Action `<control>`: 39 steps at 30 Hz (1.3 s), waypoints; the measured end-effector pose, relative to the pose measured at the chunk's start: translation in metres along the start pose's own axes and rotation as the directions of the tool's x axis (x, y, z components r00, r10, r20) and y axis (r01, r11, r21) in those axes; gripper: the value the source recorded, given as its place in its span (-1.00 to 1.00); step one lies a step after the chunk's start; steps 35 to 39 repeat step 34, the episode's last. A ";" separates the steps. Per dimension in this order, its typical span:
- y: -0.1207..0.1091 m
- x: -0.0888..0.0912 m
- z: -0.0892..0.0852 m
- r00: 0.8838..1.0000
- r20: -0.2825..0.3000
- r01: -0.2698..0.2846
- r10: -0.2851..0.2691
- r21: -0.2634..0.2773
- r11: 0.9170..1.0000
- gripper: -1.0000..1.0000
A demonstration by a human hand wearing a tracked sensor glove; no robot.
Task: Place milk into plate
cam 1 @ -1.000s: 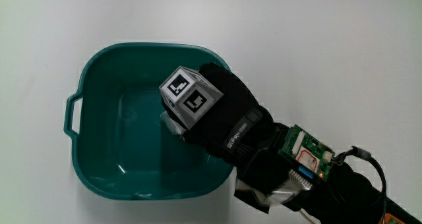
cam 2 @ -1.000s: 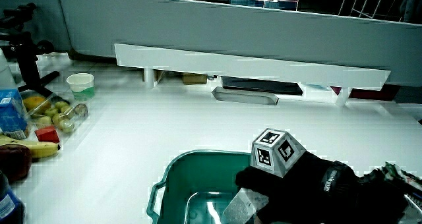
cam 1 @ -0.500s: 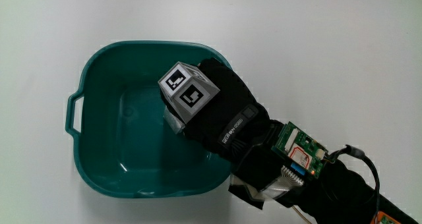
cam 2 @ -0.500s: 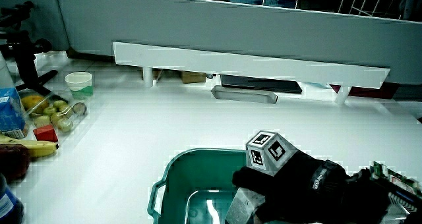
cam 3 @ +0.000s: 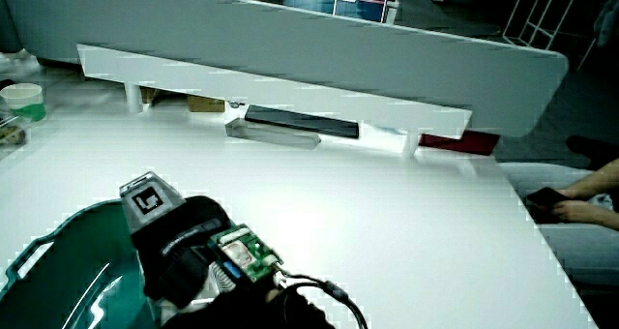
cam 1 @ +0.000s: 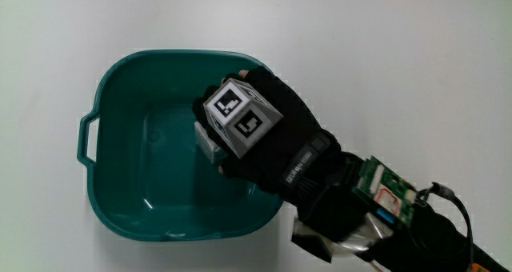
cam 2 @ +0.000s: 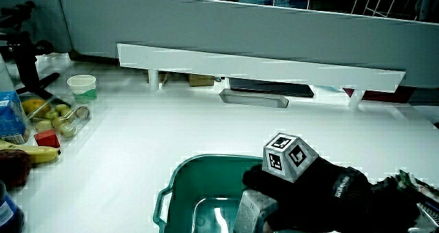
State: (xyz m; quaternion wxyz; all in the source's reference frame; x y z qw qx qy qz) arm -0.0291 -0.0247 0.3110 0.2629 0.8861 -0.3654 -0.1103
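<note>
A teal basin with a side handle point(cam 1: 102, 88) stands on the white table; it also shows in both side views point(cam 2: 180, 179) point(cam 3: 68, 261). The hand point(cam 1: 272, 144) reaches into the basin from the rim nearest the person, with the patterned cube point(cam 1: 240, 117) on its back. Its fingers are curled around a small pale milk carton point(cam 1: 210, 142), which is low inside the basin and mostly hidden under the glove. In a side view the carton point(cam 2: 251, 210) pokes out under the hand point(cam 2: 309, 192). I cannot tell whether it touches the basin floor.
At the table's edge in a side view are a white cup point(cam 2: 83, 87), a tray of fruit point(cam 2: 55, 120), a banana point(cam 2: 42, 153) and a blue carton point(cam 2: 9, 118). A long white shelf point(cam 2: 260, 72) runs along the low partition.
The hand has turned slightly over the basin, still closed on the carton. The basin has not moved.
</note>
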 end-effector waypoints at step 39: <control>-0.102 -0.019 -0.031 0.936 -0.283 -0.212 0.208 0.017 0.977 -1.00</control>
